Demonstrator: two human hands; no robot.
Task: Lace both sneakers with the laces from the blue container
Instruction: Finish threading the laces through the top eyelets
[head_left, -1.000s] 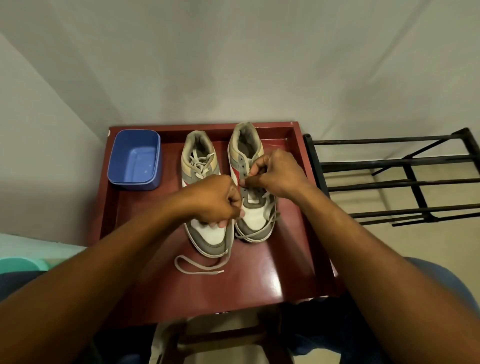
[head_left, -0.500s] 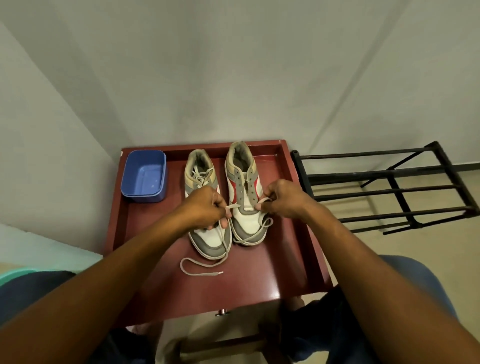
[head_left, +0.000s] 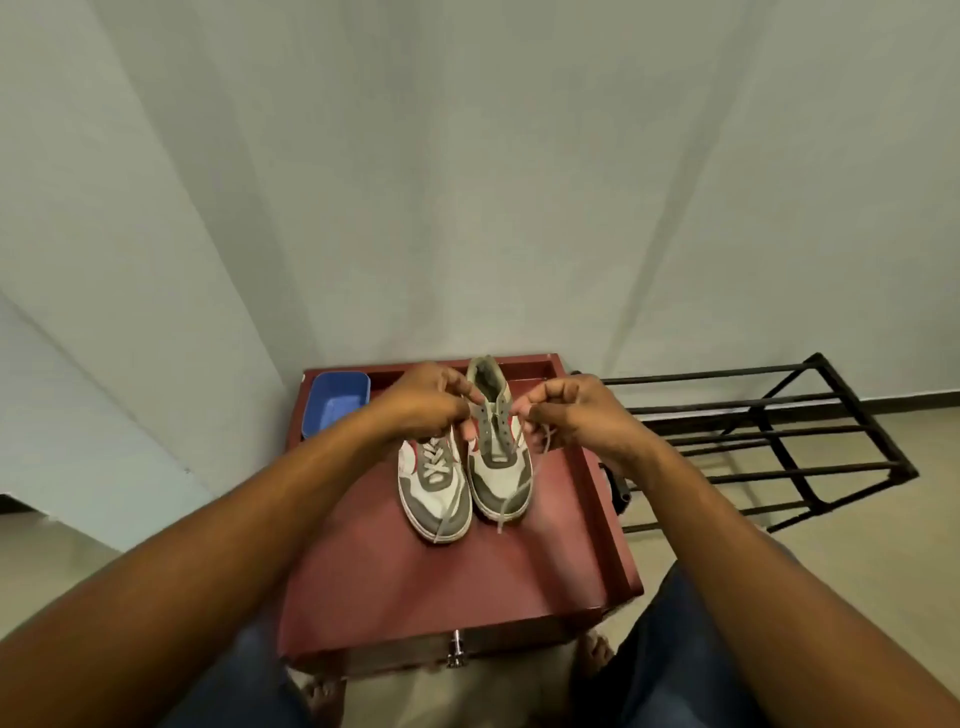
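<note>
Left hand (head_left: 428, 405), right hand (head_left: 569, 415) pinch lace (head_left: 545, 442) — sneaker (head_left: 496, 462) between.

Pale wall (head_left: 467, 182) — black rack (head_left: 767, 432), beige floor (head_left: 883, 545)

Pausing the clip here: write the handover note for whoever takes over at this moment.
Left hand: pinches one end of the lace.
Right hand: pinches the other end.
Both hands are raised over the right sneaker, and the loose ends hang down to the toes.
Things: both sneakers stand side by side on the red table. The blue container is at its far left corner, with no lace visible inside.
Done: the left sneaker shows crossed lacing.
Left: thread the right sneaker's bare upper eyelets.
</note>
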